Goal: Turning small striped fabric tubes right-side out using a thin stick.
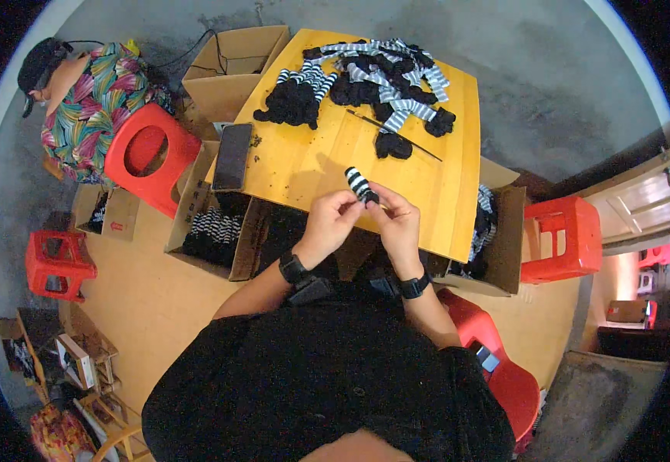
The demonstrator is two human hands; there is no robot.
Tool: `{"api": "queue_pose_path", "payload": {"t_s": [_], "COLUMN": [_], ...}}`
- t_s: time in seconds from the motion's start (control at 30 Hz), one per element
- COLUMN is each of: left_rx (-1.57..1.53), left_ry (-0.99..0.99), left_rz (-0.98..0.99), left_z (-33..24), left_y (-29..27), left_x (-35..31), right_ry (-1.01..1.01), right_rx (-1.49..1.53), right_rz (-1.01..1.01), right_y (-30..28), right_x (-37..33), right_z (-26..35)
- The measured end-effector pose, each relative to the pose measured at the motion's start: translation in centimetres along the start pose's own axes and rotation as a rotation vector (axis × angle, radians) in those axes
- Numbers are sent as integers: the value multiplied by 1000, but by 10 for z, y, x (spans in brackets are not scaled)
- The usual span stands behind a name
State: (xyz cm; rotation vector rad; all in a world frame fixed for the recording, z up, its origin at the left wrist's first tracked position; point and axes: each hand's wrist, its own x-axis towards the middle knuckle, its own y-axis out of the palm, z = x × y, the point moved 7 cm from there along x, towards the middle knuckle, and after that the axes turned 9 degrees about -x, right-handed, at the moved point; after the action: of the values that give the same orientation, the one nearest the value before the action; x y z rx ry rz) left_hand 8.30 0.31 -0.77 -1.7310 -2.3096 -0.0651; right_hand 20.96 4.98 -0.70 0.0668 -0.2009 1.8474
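Observation:
Over the near edge of the yellow table [446, 204], both hands hold a small black-and-white striped knitted piece [357, 182]. Whether it is a sock or a glove I cannot tell. My left hand [329, 219] pinches its lower black end from the left. Opposite it, my right hand [396, 219] grips the same end with thumb and fingers, while the striped part sticks up between them. Farther back lies a loose heap of grey-and-black striped knitted pieces [400, 108]. To its left sits a neater stack of striped pieces with bunched black ends [292, 102].
A thin dark rod [412, 142] lies across the table, and a dark phone [232, 156] rests at its left edge. Cardboard boxes of striped knits stand left [213, 239] and right [496, 231]. Red stools [562, 239] and a red chair [496, 346] surround me. Another person [92, 112] sits far left.

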Motion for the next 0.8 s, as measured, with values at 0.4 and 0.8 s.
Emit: {"api": "queue_pose_path", "payload": {"t_s": [0.4, 0.8], "left_rx": [30, -44], "left_ry": [229, 238], "left_rz": [283, 514], "left_z": [-39, -40], "left_y": [46, 87], "left_x": [35, 47], "right_ry": [102, 237], "right_rx": [350, 579], "right_rz": [98, 227], "right_y": [-50, -70], "right_x": [20, 14], "right_z": [-23, -13]}}
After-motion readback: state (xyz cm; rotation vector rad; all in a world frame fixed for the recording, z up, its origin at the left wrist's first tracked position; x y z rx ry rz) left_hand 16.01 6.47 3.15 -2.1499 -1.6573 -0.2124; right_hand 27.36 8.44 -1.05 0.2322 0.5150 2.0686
